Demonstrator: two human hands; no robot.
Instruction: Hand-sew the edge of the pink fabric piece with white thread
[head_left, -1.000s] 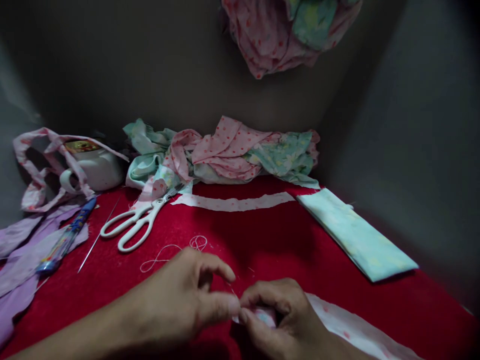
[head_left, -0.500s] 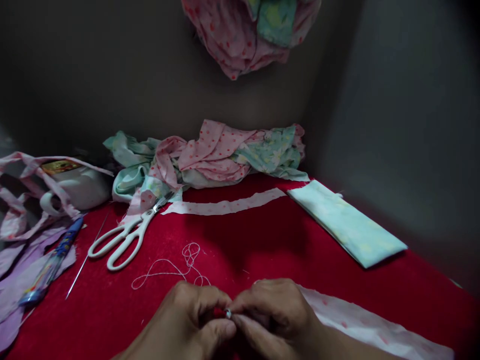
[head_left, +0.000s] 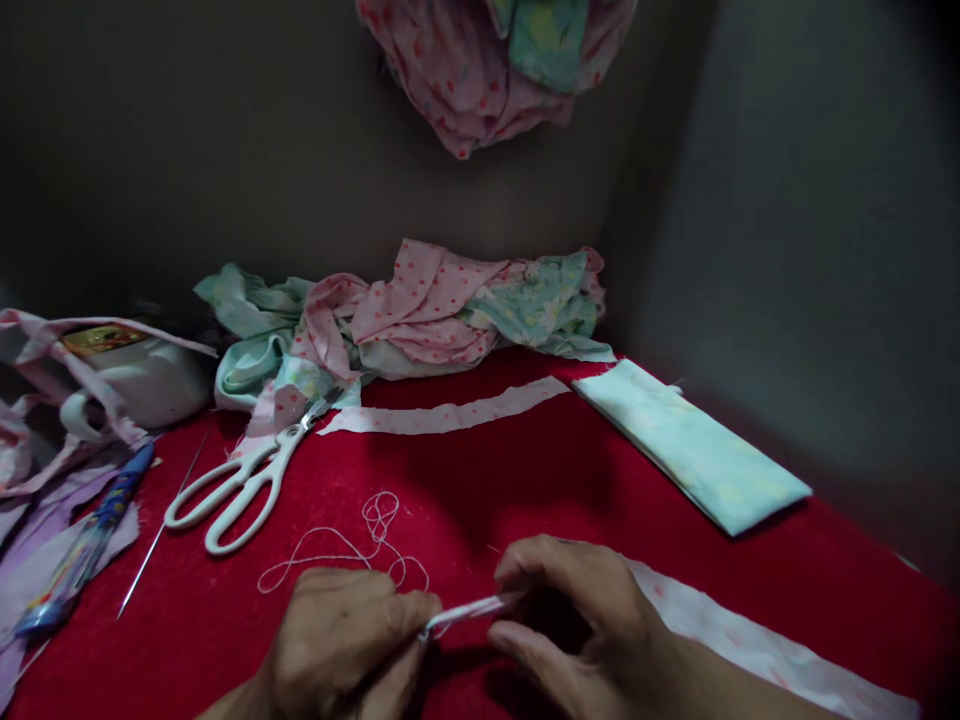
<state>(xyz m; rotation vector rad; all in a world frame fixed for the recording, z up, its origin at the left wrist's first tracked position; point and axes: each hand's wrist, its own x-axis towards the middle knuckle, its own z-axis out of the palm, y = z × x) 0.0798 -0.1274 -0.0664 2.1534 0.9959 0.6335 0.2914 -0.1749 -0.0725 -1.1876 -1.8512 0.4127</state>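
A narrow, folded or rolled white fabric strip stretches between my two hands, low over the red cloth. My left hand pinches its left end between thumb and forefinger, where a bit of thread shows. At the strip's right end, my right hand has its fingers curled around it, with the thumb lowered; the exact contact is in shadow. Fine pale thread lies in loops just beyond my left hand. From behind my right hand runs a flat white strip with pink spots; whether it joins the held piece is hidden.
White-handled scissors, a long needle and a blue pen lie on the left. A spotted strip and crumpled fabrics lie farther back. Folded mint cloth is at right; a pink bundle hangs above.
My hands have moved apart from being together, and the white strip now shows stretched between them. My right thumb has separated from the forefinger. The view has shifted slightly.
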